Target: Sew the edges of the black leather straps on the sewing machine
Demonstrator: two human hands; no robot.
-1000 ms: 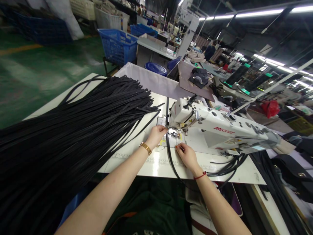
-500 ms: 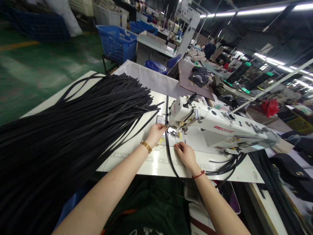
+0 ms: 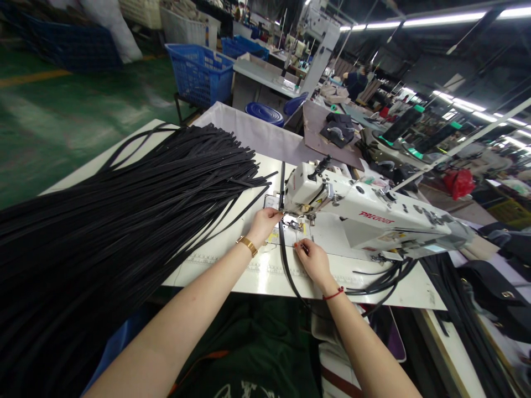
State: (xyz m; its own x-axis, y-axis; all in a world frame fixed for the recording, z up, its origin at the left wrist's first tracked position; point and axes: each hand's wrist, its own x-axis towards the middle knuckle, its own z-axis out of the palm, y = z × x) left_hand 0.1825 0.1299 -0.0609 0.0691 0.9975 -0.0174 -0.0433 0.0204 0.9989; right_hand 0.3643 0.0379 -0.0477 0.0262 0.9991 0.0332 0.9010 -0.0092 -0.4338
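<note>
A white sewing machine (image 3: 369, 213) stands on the pale table. One black strip (image 3: 285, 251) runs past its needle area and curves down over the front edge. My left hand (image 3: 265, 225), with a gold watch on the wrist, is closed in a pinch at the strip, beside the needle. To the right of the strip, my right hand (image 3: 313, 262) is closed near the metal plate (image 3: 296, 235); anything between its fingertips is too small to name. A large pile of black strips (image 3: 166, 188) covers the left side of the table.
More black strips (image 3: 384, 282) lie under the machine arm at the right. Behind the table stand a blue basket (image 3: 201, 72) and a blue stool (image 3: 264, 113). Dark spools (image 3: 404, 124) rise at the back right, and a person (image 3: 355, 83) is in the distance.
The view has shifted very slightly. My right hand sits a touch further left; my left hand has hardly moved and keeps its pinch at the strip.
</note>
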